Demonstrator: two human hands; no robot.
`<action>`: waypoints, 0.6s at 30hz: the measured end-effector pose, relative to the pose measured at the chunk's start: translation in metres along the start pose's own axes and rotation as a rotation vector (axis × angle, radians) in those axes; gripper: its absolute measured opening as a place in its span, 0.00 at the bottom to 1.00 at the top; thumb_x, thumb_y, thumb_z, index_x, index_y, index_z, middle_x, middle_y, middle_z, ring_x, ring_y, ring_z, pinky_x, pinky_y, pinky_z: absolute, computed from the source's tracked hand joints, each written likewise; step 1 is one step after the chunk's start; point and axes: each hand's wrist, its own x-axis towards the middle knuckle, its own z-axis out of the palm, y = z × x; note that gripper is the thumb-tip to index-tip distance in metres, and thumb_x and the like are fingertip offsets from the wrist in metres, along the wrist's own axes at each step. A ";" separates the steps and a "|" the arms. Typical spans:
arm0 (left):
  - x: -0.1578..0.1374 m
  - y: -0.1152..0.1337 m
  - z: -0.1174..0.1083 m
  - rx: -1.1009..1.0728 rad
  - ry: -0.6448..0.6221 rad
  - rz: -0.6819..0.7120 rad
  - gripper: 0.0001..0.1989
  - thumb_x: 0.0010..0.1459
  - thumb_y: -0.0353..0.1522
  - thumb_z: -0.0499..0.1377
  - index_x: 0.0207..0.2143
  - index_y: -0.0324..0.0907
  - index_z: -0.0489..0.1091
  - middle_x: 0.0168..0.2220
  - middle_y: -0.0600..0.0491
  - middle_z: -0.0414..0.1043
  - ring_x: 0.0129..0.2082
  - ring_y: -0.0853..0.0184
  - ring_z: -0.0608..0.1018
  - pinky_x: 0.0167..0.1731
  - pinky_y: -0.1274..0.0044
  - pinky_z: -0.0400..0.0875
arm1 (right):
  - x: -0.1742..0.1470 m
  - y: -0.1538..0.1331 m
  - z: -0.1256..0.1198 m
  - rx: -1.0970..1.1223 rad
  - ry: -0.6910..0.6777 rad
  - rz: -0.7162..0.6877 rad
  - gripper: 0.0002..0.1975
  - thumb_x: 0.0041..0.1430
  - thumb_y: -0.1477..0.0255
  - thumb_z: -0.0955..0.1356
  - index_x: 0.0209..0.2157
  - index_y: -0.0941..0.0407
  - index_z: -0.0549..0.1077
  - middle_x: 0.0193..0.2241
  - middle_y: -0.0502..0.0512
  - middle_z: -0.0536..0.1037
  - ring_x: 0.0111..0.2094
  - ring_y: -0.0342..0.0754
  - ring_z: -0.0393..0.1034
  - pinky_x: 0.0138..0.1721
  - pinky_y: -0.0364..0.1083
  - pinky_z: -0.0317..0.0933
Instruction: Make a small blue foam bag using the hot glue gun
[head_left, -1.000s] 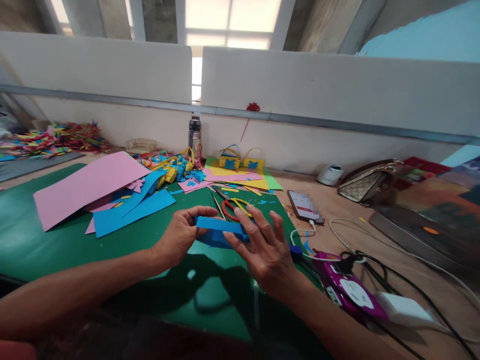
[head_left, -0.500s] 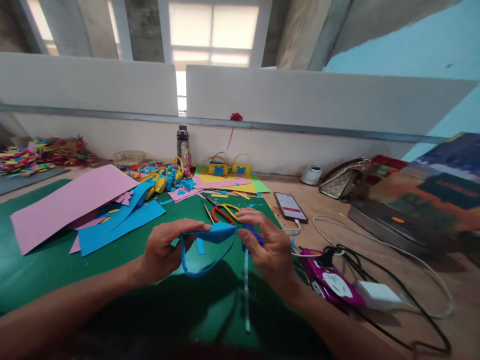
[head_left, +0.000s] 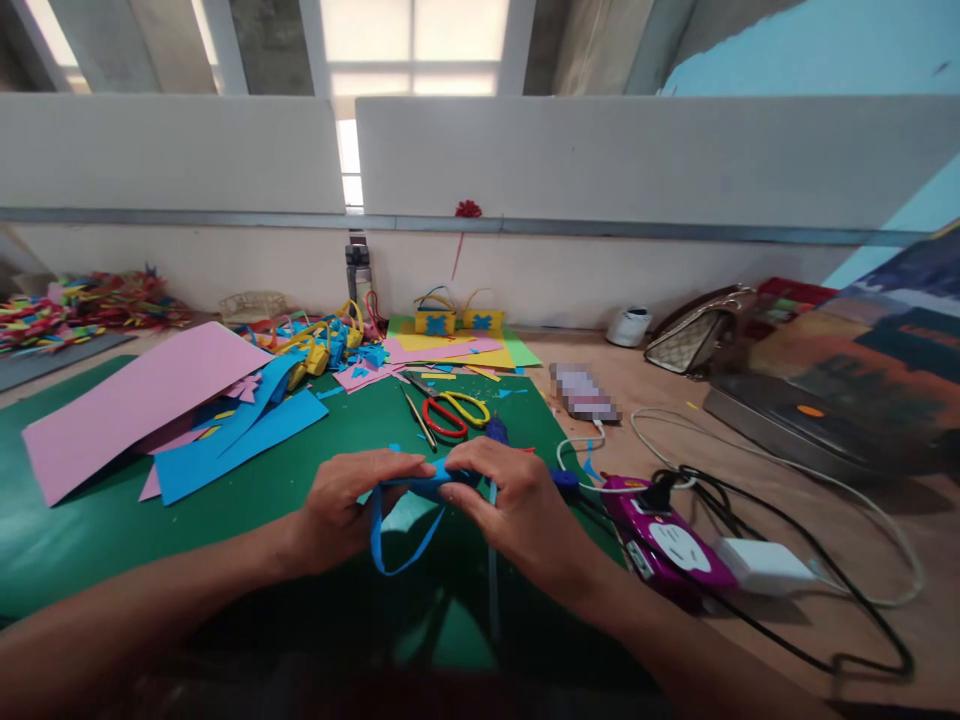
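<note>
My left hand [head_left: 337, 505] pinches the left end of a small blue foam bag [head_left: 431, 487], its thin strap looping down below. The fingers of my right hand [head_left: 517, 505] are closed on the bag's right side, and they cover much of it. Just behind my right hand lies a blue glue gun [head_left: 565, 481], partly hidden, with a clear glue stick [head_left: 493, 590] showing below the hand. Scissors [head_left: 438, 398] with red and yellow handles rest on the green mat [head_left: 255, 545] beyond my hands, beside a thin pointed stick [head_left: 420, 418].
Pink sheets [head_left: 142, 400] and blue sheets [head_left: 240, 445] lie at left. Small yellow bags [head_left: 435, 322] stand at the back. To the right are a phone [head_left: 583, 392], white cable, purple power strip [head_left: 667, 545], black cord, and dark case [head_left: 795, 430].
My right hand has let go of the glue gun, which now lies on the table, and has taken hold of the blue bag's right side. My left hand still holds the bag.
</note>
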 end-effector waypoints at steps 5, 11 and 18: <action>0.000 0.004 0.005 -0.022 -0.015 -0.156 0.13 0.51 0.26 0.59 0.40 0.44 0.72 0.34 0.50 0.79 0.36 0.66 0.80 0.37 0.79 0.72 | 0.002 -0.002 -0.002 0.032 -0.099 0.089 0.02 0.49 0.76 0.70 0.28 0.55 0.74 0.29 0.50 0.78 0.31 0.46 0.72 0.33 0.45 0.63; -0.002 0.003 0.008 -0.054 -0.008 -0.121 0.17 0.53 0.25 0.58 0.46 0.41 0.68 0.34 0.50 0.79 0.34 0.68 0.80 0.37 0.80 0.72 | -0.003 0.003 0.005 -0.036 -0.068 -0.036 0.03 0.50 0.78 0.69 0.25 0.57 0.73 0.25 0.51 0.76 0.29 0.46 0.71 0.31 0.43 0.61; 0.004 -0.001 0.011 -0.342 0.055 -0.396 0.07 0.50 0.29 0.61 0.33 0.37 0.74 0.40 0.45 0.76 0.39 0.64 0.78 0.33 0.78 0.74 | -0.002 0.008 0.005 -0.124 0.014 -0.184 0.07 0.55 0.79 0.65 0.25 0.57 0.71 0.25 0.53 0.75 0.29 0.45 0.69 0.31 0.43 0.61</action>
